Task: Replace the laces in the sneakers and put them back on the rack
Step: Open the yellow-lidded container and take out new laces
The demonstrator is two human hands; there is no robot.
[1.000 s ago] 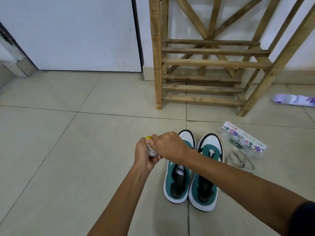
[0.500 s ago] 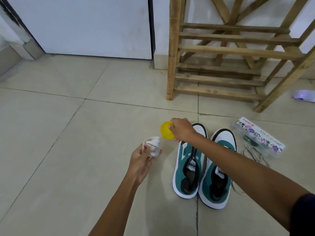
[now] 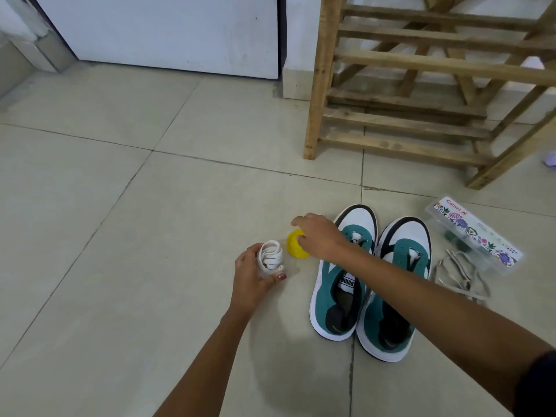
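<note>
Left hand: the left hand (image 3: 254, 273) is curling its fingers and thumb around a small clear container (image 3: 268, 267), holding it upright above the floor.
New laces: a coil of white laces (image 3: 271, 256) is sitting in the container's open mouth, partly poking out.
Right hand: the right hand (image 3: 319, 239) is reaching down with its fingers bent over a yellow lid (image 3: 295, 245), which is lying at floor level; whether the fingers are pinching it or only touching it cannot be told.
Sneakers: two teal and white sneakers (image 3: 346, 275) are standing side by side on the tiles just right of the hands, their eyelets showing no laces.
Old laces: a loose tangle of pale laces (image 3: 460, 273) is lying right of the sneakers, beside a clear flat box (image 3: 472, 233).
Rack: the wooden rack (image 3: 406, 94) is standing beyond the sneakers against the wall.
Risk: the open container is likely to spill its coil if it tips, and the round lid could roll across the smooth tiles. The new laces could also get mixed with the old tangle nearby.
</note>
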